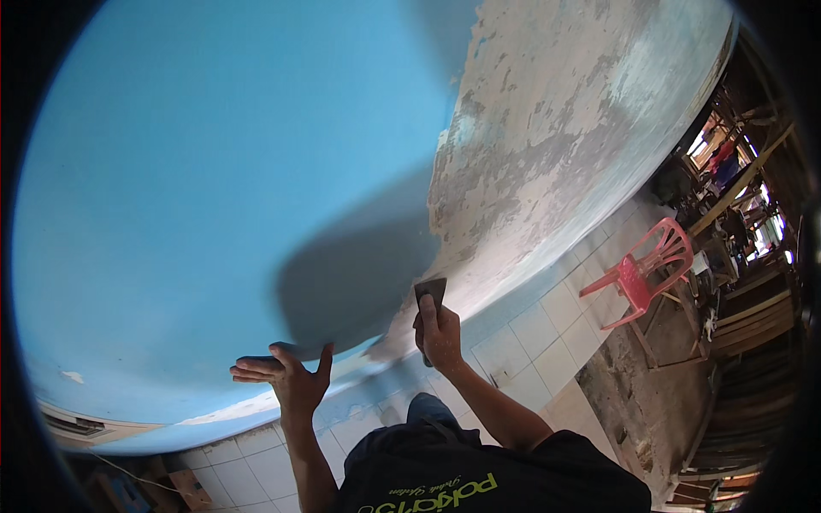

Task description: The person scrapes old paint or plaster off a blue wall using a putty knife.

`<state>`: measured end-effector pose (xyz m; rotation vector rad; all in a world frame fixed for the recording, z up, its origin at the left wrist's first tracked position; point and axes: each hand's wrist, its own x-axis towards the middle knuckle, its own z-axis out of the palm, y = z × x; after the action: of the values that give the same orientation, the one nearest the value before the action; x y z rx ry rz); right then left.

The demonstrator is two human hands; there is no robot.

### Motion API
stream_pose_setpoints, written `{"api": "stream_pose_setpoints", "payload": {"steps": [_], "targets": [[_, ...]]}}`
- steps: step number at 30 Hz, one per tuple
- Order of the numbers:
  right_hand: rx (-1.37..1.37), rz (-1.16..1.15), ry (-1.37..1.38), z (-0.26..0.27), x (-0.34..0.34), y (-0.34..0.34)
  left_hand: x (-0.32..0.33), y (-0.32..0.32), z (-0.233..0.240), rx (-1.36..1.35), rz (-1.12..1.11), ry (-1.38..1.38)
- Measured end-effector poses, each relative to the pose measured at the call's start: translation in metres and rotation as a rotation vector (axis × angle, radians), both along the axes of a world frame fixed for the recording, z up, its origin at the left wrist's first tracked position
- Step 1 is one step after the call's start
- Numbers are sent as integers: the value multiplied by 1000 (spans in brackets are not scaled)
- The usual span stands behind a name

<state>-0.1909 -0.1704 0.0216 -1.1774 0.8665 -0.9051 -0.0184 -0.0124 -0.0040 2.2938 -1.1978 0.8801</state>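
My right hand [442, 340] grips a scraper [436, 287] with a wide dark blade, held up at the ragged edge of the blue paint. The thumb lies along the tool, and the rest of its handle is partly hidden by the fingers. On one side the wall [244, 160] carries smooth blue paint; on the other is a stripped, patchy grey-white area [507, 147]. Nothing is held in my left hand [298, 385], which is raised low by the blue wall with fingers spread. Whether its fingertips touch the wall I cannot tell.
White tiles [532, 327] cover the floor below the wall. A pink plastic chair [635, 288] stands at the right, near stacked wooden planks [750, 320]. Bare rough ground [632, 397] borders the tiles. Cardboard boxes [190, 488] and a thin cable [131, 473] lie at lower left.
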Motion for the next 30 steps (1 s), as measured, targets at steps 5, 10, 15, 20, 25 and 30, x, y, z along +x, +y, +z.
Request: {"api": "stream_pose_setpoints", "payload": {"steps": [5, 10, 15, 20, 25, 30], "targets": [[1, 74, 9, 24, -5, -6, 2, 4, 0, -17, -6, -19], [-98, 80, 76, 1, -10, -15, -1, 6, -2, -12, -67, 91], [-84, 124, 57, 8, -13, -16, -10, 18, 9, 31, -100, 144], [-102, 173, 18, 8, -16, -16, -21, 21, 20, 60, -58, 225], [-73, 136, -76, 3, -6, -9, -24, 24, 26, 38, -86, 269], [-101, 107, -37, -6, -3, -11, -25, 21, 32, -70, -145, 191]]}}
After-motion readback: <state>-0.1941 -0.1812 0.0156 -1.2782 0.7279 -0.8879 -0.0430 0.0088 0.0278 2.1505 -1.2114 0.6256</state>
